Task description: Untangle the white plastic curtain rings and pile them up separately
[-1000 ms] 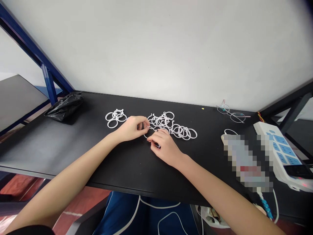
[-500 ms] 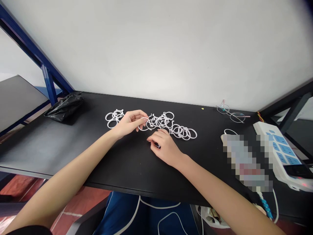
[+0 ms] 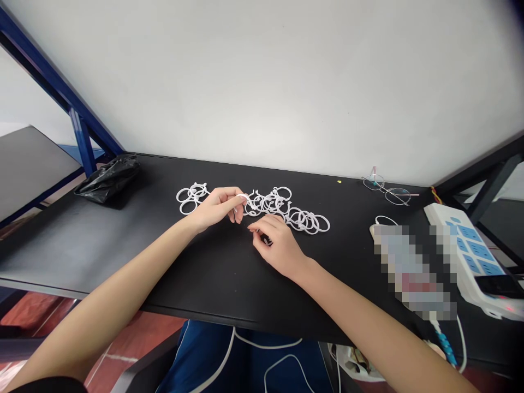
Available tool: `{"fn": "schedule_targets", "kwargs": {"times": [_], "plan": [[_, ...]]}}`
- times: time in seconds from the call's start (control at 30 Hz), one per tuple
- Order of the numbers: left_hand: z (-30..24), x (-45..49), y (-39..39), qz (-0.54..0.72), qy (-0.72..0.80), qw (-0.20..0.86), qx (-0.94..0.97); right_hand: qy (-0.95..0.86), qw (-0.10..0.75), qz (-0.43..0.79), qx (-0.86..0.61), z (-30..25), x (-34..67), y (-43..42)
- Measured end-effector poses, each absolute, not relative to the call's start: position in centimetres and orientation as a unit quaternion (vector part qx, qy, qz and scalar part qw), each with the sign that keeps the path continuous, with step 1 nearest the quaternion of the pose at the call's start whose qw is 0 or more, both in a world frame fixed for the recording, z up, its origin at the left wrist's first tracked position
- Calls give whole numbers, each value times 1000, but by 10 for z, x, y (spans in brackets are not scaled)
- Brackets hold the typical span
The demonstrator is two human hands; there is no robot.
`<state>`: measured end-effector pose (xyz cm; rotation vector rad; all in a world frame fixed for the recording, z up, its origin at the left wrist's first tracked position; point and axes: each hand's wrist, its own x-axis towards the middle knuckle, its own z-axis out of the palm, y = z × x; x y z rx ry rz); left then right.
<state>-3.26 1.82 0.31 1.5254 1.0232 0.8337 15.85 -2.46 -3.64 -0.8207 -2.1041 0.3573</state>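
Observation:
My left hand [image 3: 219, 207] pinches a thin white plastic ring [image 3: 242, 196] between thumb and fingers, just above the black table. The ring is tilted and partly covered by the fingers. To its right, my right hand [image 3: 275, 240] is curled with thumb and forefinger close together. A small white piece shows inside its curled fingers, seemingly part of another ring, but mostly hidden. Behind both hands lies a tangled heap of white rings [image 3: 270, 203] with small knobs on them. More overlapping rings [image 3: 308, 221] spread to the right, and a small group [image 3: 189, 206] lies beside my left wrist.
A crumpled black plastic bag [image 3: 110, 177] lies at the table's left end. Eyeglasses [image 3: 385, 190] rest near the wall. On the right are a blurred phone-like object [image 3: 413, 273] with a cable and a white power strip [image 3: 470, 256]. Below the front edge, a white cord [image 3: 221, 363] crosses my lap.
The ring in my left hand has turned from hanging nearly flat below the thumb to a raised tilt. My right hand's fingers have shifted slightly; the other rings lie as before.

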Motion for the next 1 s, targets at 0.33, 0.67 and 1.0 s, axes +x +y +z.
{"fn": "schedule_targets", "kwargs": {"times": [0.33, 0.67, 1.0], "plan": [[2, -34, 16, 269, 392, 574, 667, -784, 484, 159, -354, -30, 159, -28], [3, -34, 16, 240, 368, 586, 681, -791, 504, 164, -306, -25, 159, -30], [4, -34, 16, 226, 361, 597, 680, -780, 498, 197, -324, -29, 160, -29]]}}
